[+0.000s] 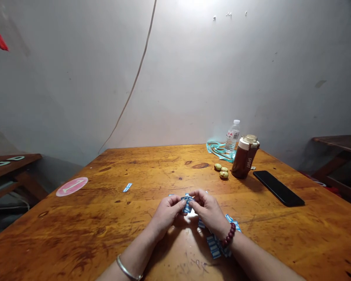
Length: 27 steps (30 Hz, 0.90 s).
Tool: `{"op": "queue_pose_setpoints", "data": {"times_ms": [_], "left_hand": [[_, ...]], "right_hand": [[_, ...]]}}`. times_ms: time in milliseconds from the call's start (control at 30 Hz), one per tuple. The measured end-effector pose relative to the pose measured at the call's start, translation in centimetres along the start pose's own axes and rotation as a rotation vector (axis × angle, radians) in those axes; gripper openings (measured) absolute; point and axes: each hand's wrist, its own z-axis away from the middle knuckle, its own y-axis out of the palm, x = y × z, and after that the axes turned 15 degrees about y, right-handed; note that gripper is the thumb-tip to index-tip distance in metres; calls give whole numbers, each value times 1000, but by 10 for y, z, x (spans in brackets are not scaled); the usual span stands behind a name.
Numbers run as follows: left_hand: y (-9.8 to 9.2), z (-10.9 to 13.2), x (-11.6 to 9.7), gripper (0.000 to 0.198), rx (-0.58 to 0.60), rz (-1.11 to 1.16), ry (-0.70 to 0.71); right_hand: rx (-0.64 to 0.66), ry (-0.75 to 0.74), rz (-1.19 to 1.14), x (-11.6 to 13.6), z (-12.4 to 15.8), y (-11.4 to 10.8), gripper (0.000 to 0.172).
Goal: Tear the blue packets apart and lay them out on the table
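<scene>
My left hand (166,212) and my right hand (209,208) meet at the middle of the wooden table (76,230), their fingertips pinching a small bundle of blue-and-white striped strips (187,203) between them. Below my right wrist, a loose pile of similar strips (215,246) lies partly hidden under my hand and forearm. One more strip (127,187) lies alone on the table, left of my hands. My left wrist wears a metal bangle (125,267), and my right wrist wears dark red beads (229,235).
A pink round disc (71,186) lies at the table's left. At the far right stand a water bottle (232,136) and a brown SPORT flask (245,157), with a teal cord (219,151), several yellow-green nuts (224,175) and a black phone (278,188) nearby. Benches flank the table.
</scene>
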Motion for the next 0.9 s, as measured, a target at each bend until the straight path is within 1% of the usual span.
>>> {"op": "queue_pose_setpoints", "data": {"times_ms": [133, 200, 267, 367, 467, 567, 733, 800, 900], "left_hand": [[0, 0, 0, 30, -17, -35, -8], [0, 0, 1, 30, -19, -46, -31], [0, 1, 3, 30, -14, -45, -65], [1, 1, 6, 31, 0, -38, -88], [2, 2, 8, 32, 35, -5, -90], [1, 1, 9, 33, 59, 7, -78], [1, 1, 7, 34, 77, -10, -55], [1, 1, 6, 34, 68, 15, -66], [2, 1, 4, 32, 42, 50, -96]], "right_hand": [[39, 86, -92, -7, -6, 1, 11], [26, 113, -101, -8, -7, 1, 11], [-10, 99, -74, -7, -6, 1, 11], [-57, 20, 6, -3, -3, -1, 11], [-54, -27, 62, 1, 1, -2, 12], [-31, -27, 75, 2, 1, -2, 12], [-13, 26, 27, -4, -2, 2, 11], [-15, 37, 18, -5, -3, 3, 11], [-31, 15, 36, -2, -1, 3, 8]]}}
